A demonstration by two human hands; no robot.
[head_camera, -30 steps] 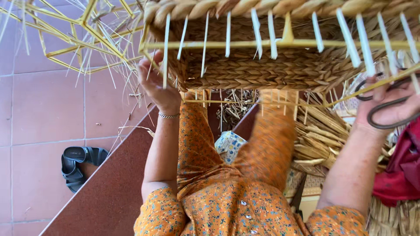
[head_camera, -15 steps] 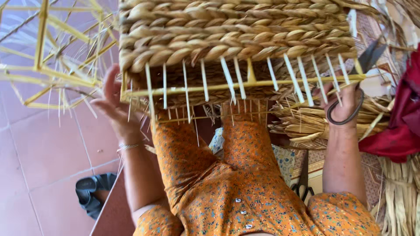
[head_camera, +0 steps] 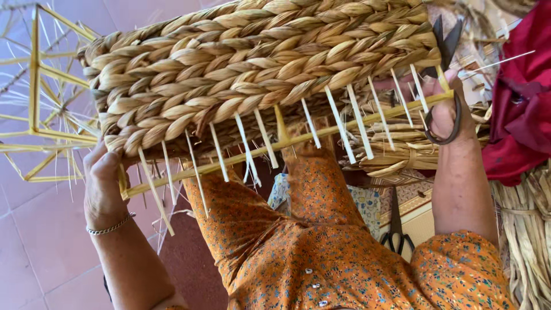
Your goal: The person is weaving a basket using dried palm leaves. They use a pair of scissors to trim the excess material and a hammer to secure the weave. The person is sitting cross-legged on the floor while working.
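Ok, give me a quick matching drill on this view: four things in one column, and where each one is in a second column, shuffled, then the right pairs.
Things:
1. woven basket
2. scissors
3. bracelet
4. red cloth

Places:
A. on the wrist of the left hand
B. at the right edge of the view, beside a bundle of dried fibre
C. hooked on the fingers of the right hand
D. held up between both hands, over the lap

Pairs: 1-D, 2-C, 3-A, 4-B
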